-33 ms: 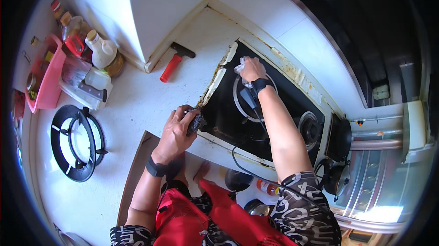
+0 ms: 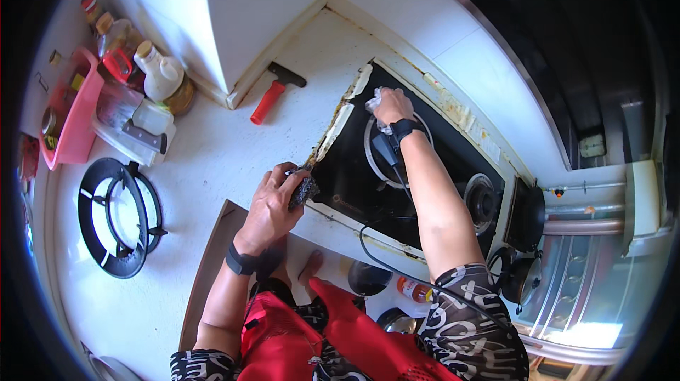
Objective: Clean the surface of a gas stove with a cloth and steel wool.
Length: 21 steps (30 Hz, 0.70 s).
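My left hand [image 2: 266,205] is closed around a dark, shiny steel wool scrubber [image 2: 305,191], at the front left corner of the black glass cooktop [image 2: 347,177]. Farther back, my right hand [image 2: 394,107] grips a crumpled whitish cloth [image 2: 373,103] and presses it to the glass by the left burner ring [image 2: 368,156]. A small black device [image 2: 384,149] with a cable sits under my right wrist. Peeling, stained sealing strip [image 2: 338,127] runs along the cooktop's left edge. Part of the cloth is hidden by my fingers.
On the counter lies a red-handled scraper [image 2: 268,101]. A black pan support [image 2: 83,200] rests at the left. Behind it are a knife [image 2: 145,137], a pink basket [image 2: 78,126] and several bottles [image 2: 164,80]. The right burner [image 2: 482,202] and hanging pans [image 2: 525,217] stand right.
The view has shifted very slightly. Both hands keep their holds and stay in nearly the same places.
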Tool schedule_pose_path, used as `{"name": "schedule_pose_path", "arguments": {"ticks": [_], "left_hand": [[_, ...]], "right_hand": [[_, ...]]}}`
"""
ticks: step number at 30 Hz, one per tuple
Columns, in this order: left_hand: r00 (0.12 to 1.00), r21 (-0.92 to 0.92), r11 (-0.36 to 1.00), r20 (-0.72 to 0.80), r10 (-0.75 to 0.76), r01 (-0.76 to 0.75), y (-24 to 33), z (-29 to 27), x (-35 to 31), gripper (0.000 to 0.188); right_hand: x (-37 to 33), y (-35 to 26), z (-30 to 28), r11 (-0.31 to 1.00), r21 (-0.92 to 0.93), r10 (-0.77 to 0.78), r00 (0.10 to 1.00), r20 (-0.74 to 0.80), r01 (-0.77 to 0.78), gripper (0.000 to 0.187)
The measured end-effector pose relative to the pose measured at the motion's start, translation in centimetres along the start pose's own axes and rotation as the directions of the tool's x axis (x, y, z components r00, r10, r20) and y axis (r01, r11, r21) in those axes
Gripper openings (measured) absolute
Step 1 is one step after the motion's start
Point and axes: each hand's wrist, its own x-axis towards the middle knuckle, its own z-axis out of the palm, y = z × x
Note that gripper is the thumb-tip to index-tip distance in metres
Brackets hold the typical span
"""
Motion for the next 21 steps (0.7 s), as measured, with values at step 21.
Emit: {"name": "schedule_pose_path", "arguments": {"ticks": [21], "left_hand": [[0.991, 0.077, 0.997, -0.131, 0.025, -0.015, 7.1, 1.9, -8.4, 0.052]], "right_hand": [[-20.7, 1.8, 0.0, 0.899, 0.124, -0.433, 0.894, 0.115, 0.419, 0.029]]}}
